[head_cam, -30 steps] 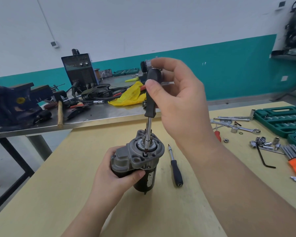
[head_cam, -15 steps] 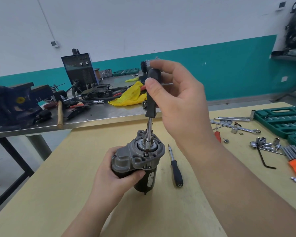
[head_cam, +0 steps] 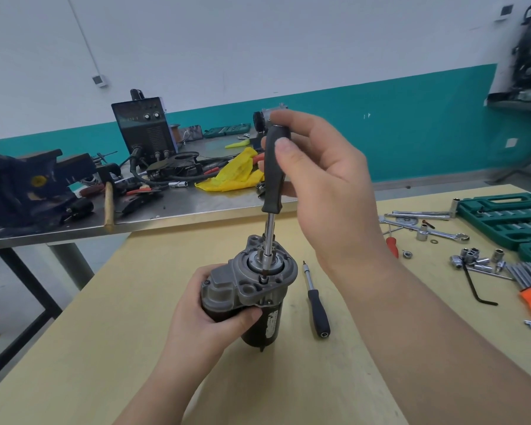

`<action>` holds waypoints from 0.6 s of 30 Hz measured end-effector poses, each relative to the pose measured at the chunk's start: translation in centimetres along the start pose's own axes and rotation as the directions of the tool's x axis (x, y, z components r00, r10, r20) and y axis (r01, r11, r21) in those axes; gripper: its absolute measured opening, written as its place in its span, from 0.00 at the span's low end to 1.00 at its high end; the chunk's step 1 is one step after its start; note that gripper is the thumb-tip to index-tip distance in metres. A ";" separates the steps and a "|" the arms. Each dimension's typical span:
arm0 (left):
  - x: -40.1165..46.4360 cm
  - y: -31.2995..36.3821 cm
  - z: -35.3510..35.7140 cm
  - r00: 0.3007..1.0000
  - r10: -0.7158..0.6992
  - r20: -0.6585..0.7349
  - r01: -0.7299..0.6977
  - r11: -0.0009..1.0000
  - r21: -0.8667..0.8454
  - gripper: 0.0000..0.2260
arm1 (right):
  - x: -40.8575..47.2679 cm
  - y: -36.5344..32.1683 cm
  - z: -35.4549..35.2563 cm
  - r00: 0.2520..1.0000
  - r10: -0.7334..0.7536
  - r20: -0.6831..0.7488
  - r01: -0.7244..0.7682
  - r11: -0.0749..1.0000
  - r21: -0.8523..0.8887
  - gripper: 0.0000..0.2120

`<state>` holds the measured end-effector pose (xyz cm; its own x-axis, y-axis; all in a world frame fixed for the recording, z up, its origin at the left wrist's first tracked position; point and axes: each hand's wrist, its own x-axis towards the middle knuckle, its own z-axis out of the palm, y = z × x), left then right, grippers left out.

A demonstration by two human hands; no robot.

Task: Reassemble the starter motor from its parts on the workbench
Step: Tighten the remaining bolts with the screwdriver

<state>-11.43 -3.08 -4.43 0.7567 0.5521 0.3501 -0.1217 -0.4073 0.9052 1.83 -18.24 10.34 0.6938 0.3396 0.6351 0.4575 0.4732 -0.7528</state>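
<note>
The starter motor (head_cam: pixel 258 289) stands upright on the wooden workbench (head_cam: pixel 105 348), grey cast nose housing on top, black body below. My left hand (head_cam: pixel 209 314) grips its side just under the housing. My right hand (head_cam: pixel 325 185) holds the black handle of a screwdriver (head_cam: pixel 273 176) between thumb and fingers, nearly vertical. Its steel shaft runs down to a screw on the housing's front rim, beside the central bearing ring.
A second black-handled driver (head_cam: pixel 318 308) lies right of the motor. Further right are wrenches (head_cam: pixel 426 231), loose sockets (head_cam: pixel 472 259), a black hex key (head_cam: pixel 475 286) and green socket cases (head_cam: pixel 503 216). Behind stands a steel table (head_cam: pixel 178 207) with a vise (head_cam: pixel 22 185), welder (head_cam: pixel 144 130) and yellow cloth (head_cam: pixel 233 173).
The screwdriver handle has turned slightly in my right fingers, which shifted a little on it. Motor and left hand stay in place.
</note>
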 end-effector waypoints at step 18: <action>-0.1 -0.2 0.0 1.000 -0.023 -0.005 0.023 1.000 0.001 0.30 | -0.1 0.0 0.0 0.997 -0.072 -0.020 0.069 0.992 -0.110 0.14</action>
<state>-11.48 -3.02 -4.61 0.7557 0.5653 0.3306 -0.1036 -0.3953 0.9127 1.76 -18.25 10.30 0.6703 0.2884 0.6838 0.5627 0.4033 -0.7216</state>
